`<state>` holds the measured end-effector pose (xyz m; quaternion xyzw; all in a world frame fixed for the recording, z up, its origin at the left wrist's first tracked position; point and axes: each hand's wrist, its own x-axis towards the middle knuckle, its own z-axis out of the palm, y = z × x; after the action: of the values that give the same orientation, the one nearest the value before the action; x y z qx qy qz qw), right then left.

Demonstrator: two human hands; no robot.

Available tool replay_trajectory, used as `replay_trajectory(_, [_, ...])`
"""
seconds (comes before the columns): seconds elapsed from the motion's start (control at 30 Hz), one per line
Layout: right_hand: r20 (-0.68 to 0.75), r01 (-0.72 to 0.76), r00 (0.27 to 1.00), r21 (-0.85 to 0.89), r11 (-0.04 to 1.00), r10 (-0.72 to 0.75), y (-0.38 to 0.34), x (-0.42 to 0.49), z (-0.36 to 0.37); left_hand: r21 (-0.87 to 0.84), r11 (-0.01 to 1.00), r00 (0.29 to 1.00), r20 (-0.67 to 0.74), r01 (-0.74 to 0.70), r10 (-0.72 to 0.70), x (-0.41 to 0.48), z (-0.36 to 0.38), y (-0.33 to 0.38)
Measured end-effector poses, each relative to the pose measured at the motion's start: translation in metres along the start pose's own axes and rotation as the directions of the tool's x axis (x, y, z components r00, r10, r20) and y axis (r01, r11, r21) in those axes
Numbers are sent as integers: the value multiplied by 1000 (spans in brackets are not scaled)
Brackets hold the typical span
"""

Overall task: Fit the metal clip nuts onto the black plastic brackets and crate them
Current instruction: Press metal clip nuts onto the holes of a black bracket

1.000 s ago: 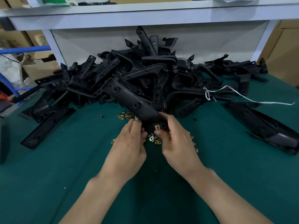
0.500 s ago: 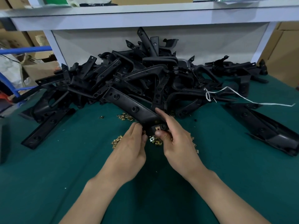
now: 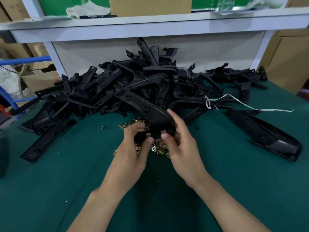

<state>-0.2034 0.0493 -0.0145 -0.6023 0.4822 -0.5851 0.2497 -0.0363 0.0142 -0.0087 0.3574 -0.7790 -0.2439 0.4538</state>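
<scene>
Both grips clasp one bracket (image 3: 144, 106): left hand (image 3: 132, 153) beneath, right hand (image 3: 184, 148) with thumb against its clip nut (image 3: 163, 131).

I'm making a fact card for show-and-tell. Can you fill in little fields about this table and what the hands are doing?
Hands: left hand and right hand both grip the near end of the held bracket
Clip: a brass-coloured clip nut sits at that end, by the right thumb
Underneath: loose clip nuts on the green cloth
Behind: pile of brackets
Extra: white string on the pile's right side
Crate: none in view
</scene>
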Motion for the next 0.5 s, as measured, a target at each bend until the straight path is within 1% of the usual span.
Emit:
replay_trajectory(0.03, [-5, 19, 1000, -4, 1000, -19, -3, 0, -1, 30, 999, 999, -15, -31, 31, 0, -1, 2])
replay_trajectory(0.1, [0, 76, 997, -32, 997, -76, -10, -1, -1, 113, 982, 986, -47, -151, 157, 2, -2, 5])
replay_trajectory(0.17, [-8, 171, 985, -104, 980, -173, -22, -4, 3, 150, 959, 960, -110, -239, 257, 4, -8, 12])
replay_trajectory(0.2, [-37, 213, 975, -134, 968, -220, -31, -5, 5, 156, 951, 947, -140, -268, 290, 7, -13, 18])
replay_trajectory(0.27, [-136, 245, 954, -160, 956, -267, -53, -1, 3, 175, 931, 918, -185, -320, 350, 15, -23, 36])
replay_trajectory(0.33, [-230, 282, 918, -192, 940, -322, -78, 7, -6, 176, 907, 885, -213, -383, 415, 22, -34, 62])
replay_trajectory(0.4, [-268, 322, 881, -265, 909, -390, -105, 17, -20, 160, 892, 865, -222, -423, 451, 28, -43, 90])
replay_trajectory(0.43, [-276, 324, 870, -302, 897, -408, -118, 20, -26, 130, 895, 867, -222, -427, 445, 29, -47, 103])
replay_trajectory(0.5, [-274, 295, 880, -325, 899, -387, -138, 24, -38, -20, 925, 907, -209, -379, 367, 32, -52, 123])
